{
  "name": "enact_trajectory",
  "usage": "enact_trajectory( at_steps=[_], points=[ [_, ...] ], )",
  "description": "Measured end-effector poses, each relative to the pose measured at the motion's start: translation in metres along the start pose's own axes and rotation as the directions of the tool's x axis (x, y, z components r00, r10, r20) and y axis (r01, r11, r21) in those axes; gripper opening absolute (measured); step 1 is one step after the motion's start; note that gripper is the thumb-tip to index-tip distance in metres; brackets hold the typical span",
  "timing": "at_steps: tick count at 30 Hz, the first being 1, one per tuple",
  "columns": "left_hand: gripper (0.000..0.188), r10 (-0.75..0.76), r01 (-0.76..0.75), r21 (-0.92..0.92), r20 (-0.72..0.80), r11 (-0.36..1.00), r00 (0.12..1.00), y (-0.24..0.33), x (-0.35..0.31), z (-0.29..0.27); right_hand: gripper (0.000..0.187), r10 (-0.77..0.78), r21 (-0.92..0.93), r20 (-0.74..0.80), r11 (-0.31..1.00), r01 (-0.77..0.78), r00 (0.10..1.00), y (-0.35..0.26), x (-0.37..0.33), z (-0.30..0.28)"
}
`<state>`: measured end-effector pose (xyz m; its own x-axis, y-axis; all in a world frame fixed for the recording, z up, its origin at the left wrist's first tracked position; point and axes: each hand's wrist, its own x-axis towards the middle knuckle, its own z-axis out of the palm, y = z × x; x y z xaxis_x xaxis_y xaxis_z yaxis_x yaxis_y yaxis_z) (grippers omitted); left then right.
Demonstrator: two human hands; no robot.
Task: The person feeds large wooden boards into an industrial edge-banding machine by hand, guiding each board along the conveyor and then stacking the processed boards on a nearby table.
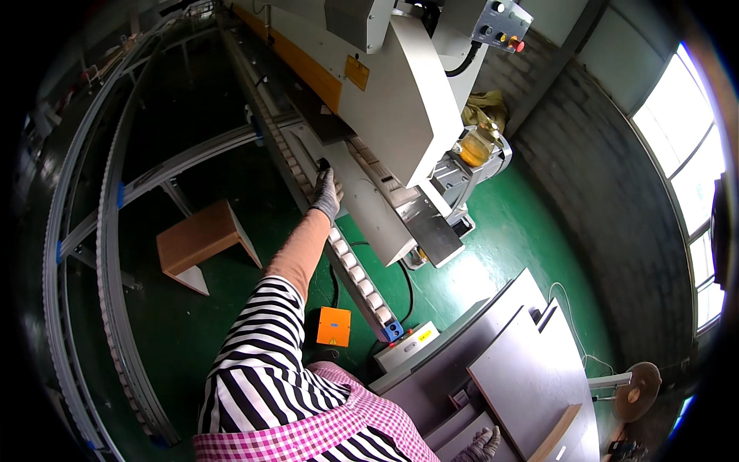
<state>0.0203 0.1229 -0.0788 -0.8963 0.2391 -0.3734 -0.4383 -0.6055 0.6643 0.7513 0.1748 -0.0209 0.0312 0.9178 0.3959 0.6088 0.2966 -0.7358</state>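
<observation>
My left hand (327,196), in a grey glove, is stretched forward to the machine's pale side. Its fingers are closed at a small black knob (323,164), which they partly hide. Just beside that hand runs a narrow rail with white rollers (350,262). My right hand (481,445), also gloved, is low at the bottom edge, fingers slightly bent and apart. It is next to grey-faced boards (531,362) stacked at my right, and nothing shows in it.
The large white machine (408,100) has a control box with buttons (499,27). Left stands a metal roller frame (112,223), with a bent brown board (200,235) on the green floor. An orange box (333,326) lies near my feet. A round fan (637,393) stands right.
</observation>
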Motion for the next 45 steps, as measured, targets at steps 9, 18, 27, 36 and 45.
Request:
enact_trajectory(
  at_steps=[9,18,27,36,45],
  points=[
    [0.07,-0.057,0.057,-0.009,-0.042,0.998,0.997,-0.015,0.014,0.027,0.052,0.002,-0.002,-0.007,1.0,-0.002,1.0,-0.002,-0.002,-0.006],
    [0.053,-0.161,0.162,-0.081,0.01,0.984,0.987,-0.051,-0.004,0.039,0.052,0.018,0.028,-0.017,0.999,-0.018,1.0,0.0,-0.009,-0.018],
    [0.032,-0.259,0.253,0.089,0.067,0.963,0.964,-0.082,-0.073,0.017,0.027,0.323,0.338,0.037,0.886,-0.317,0.946,-0.023,-0.01,-0.009],
    [0.022,-0.499,0.491,0.14,0.431,0.86,0.752,-0.111,-0.303,0.014,0.035,0.201,0.476,0.601,0.687,-0.549,0.773,-0.115,-0.006,0.009],
    [0.047,-0.794,0.41,0.68,0.515,0.608,0.323,-0.122,-0.512,0.04,0.063,0.207,0.687,0.613,0.335,-0.644,0.762,-0.094,-0.013,0.018]
  ],
)
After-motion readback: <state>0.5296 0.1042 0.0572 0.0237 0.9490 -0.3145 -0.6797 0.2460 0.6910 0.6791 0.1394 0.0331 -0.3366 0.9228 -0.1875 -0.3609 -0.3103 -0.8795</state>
